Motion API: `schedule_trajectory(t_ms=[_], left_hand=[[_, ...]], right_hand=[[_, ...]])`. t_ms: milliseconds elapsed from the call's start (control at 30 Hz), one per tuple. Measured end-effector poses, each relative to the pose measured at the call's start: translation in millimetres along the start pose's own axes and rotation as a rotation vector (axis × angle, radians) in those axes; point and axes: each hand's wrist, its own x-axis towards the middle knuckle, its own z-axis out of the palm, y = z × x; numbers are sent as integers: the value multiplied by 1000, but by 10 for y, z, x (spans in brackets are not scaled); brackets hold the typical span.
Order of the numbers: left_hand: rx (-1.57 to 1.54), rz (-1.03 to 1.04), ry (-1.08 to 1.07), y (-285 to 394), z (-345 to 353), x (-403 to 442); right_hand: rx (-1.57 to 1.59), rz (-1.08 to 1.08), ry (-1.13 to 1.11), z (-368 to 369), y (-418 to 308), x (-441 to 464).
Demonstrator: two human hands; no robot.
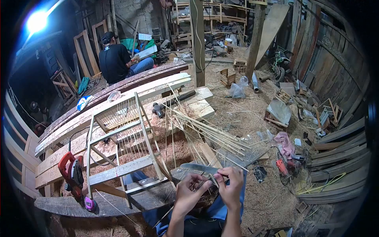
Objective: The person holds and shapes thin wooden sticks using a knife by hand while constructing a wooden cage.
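Both hands are close together above the lap at the lower middle. My right hand [230, 185] has its fingers closed around the end of a flat blade [200, 168] that points left. My left hand [190, 192] pinches a thin wooden strip [164, 214], which slants down to the left. Between the hands the blade and the strip meet; the exact contact is too small to tell. Just left of the hands stands a slatted wooden frame [121, 170] on the bench. A bundle of thin sticks [213, 133] lies beyond the hands.
A hammer [158, 109] lies on the planks [59, 135]. A red power tool [73, 173] and a purple tape measure [90, 204] are at the left. Another person [114, 59] sits at the back. A post [198, 43] rises behind the bench. Shavings cover the floor [256, 209].
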Motion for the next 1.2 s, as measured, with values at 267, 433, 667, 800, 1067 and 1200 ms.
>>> schedule_trajectory(t_ms=[267, 433, 667, 800, 1067, 1200], left_hand=[[-23, 12, 120, -197, -68, 10], [79, 8, 49, -147, -130, 14], [21, 43, 117, 52, -44, -31], [1, 78, 135, -31, 2, -43], [3, 265, 173, 72, 124, -124], [-7, 253, 118, 57, 95, -144]], right_hand=[[98, 6, -70, 104, -151, -10], [127, 3, -102, 140, -176, -32], [167, -21, -87, 152, -165, -41], [193, -35, -76, 128, -158, -31], [254, -88, -16, 83, -73, -78], [242, -123, 29, 65, -30, -89]])
